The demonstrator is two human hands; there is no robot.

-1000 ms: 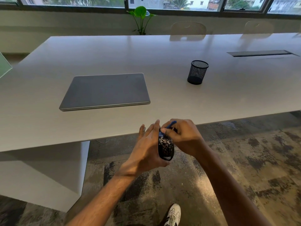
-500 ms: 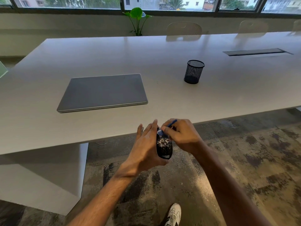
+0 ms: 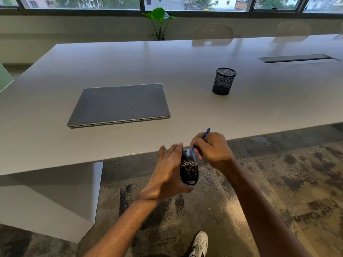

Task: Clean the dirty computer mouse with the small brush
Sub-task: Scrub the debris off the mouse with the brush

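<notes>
Worktop fills the left and middle, white and broad, with a closed grey laptop lying flat on it. Right of that, just off the near edge and over the patterned floor, your left hand cups the computer mouse from its left side, fingers wrapped behind it, its dark back speckled with pale crumbs and facing you. Touching the mouse's far end is the small brush, blue, pinched tight in the grip of your right hand, its handle slanting up and right. Farther right a black mesh cup stands upright on the worktop, well apart from the laptop. A white shoe shows below.
</notes>
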